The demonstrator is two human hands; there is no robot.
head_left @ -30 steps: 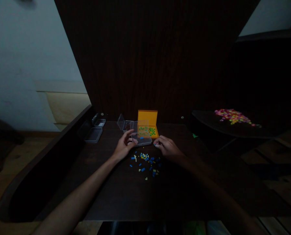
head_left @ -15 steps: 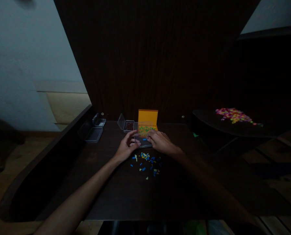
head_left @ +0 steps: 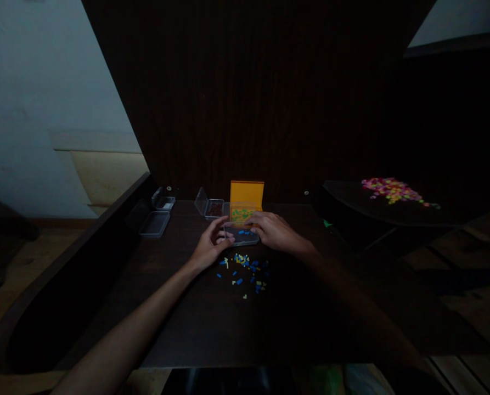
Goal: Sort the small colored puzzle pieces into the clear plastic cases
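A clear plastic box (head_left: 245, 241) stands on the dark table with its lid raised at the back, and several small blue toy bricks (head_left: 241, 232) lie inside. My left hand (head_left: 212, 241) grips the left end of this box, thumb at the front and fingers behind. Over the box's right end is my right hand (head_left: 271, 229), its fingers stretched and a little apart, with nothing visible in them. In front of both hands a loose pile of small blue, yellow and pale bricks (head_left: 241, 259) is spread on the table.
Behind the clear box stands an open yellow box (head_left: 247, 192) with green pieces. To its left is an open clear case (head_left: 215, 208) with dark red pieces. Further left are another clear case (head_left: 155, 225) and a small one (head_left: 163, 203). Pink and yellow pieces (head_left: 393, 190) lie on the right shelf.
More blue bricks now show in the clear box. My right hand's fingers have loosened and shifted slightly right; the left keeps its grip. The whole view has shifted a little.
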